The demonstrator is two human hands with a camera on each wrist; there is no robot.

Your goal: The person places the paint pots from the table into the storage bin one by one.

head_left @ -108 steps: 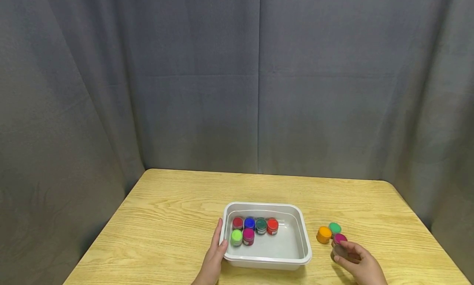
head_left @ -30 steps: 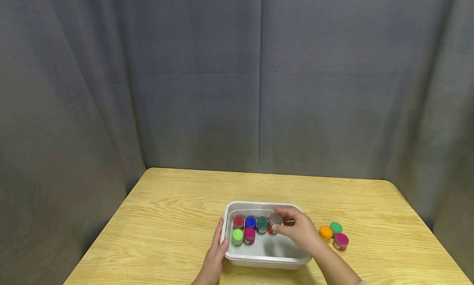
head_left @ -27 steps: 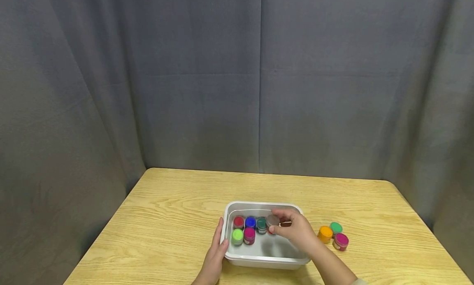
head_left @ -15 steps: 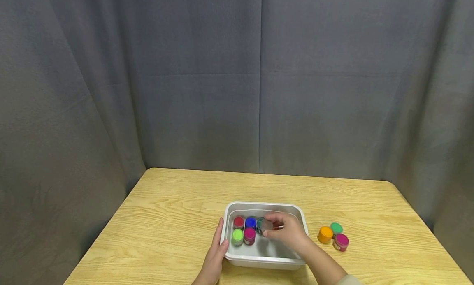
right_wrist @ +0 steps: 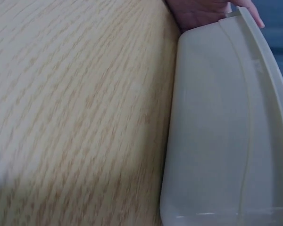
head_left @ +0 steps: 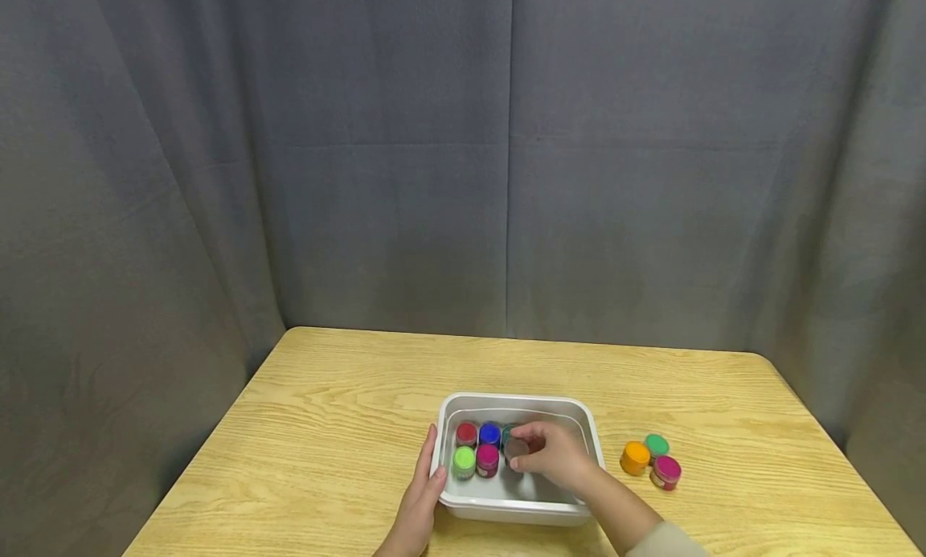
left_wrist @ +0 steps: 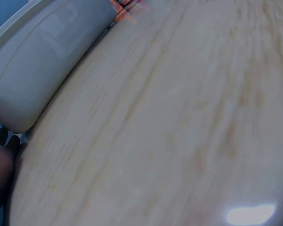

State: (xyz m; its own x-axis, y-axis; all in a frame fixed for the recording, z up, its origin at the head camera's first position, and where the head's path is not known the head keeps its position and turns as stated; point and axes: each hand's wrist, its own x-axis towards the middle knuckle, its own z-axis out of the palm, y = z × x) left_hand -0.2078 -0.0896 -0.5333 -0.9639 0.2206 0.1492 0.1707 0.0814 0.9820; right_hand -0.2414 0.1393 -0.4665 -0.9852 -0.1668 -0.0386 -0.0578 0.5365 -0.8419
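In the head view a white plastic tray (head_left: pixel 521 506) holds two rows of small paint jars with coloured lids. My right hand (head_left: pixel 553 454) reaches over its right wall and pinches a brown-lidded paint jar (head_left: pixel 516 451) between thumb and fingers. That jar sits just right of the magenta jar (head_left: pixel 488 458) and in front of the dark green jar (head_left: pixel 507 433), which it partly covers. The red jar is hidden behind the right hand. At the tray's left end my left hand (head_left: pixel 419 493) grips the side, thumb at the rim and fingers along the outer wall.
Left in the tray are a lime jar (head_left: pixel 465 462), a dark red jar (head_left: pixel 466 434) and a blue jar (head_left: pixel 489 434). On the table right of it stand an orange jar (head_left: pixel 635 457), a green jar (head_left: pixel 657 445) and another magenta jar (head_left: pixel 666 472). Grey curtains (head_left: pixel 405 179) surround the table.
My right hand picked up the brown-lidded jar from the table on the right, carried it left over the tray and lowered it beside the magenta jar. The left hand stays at the tray.
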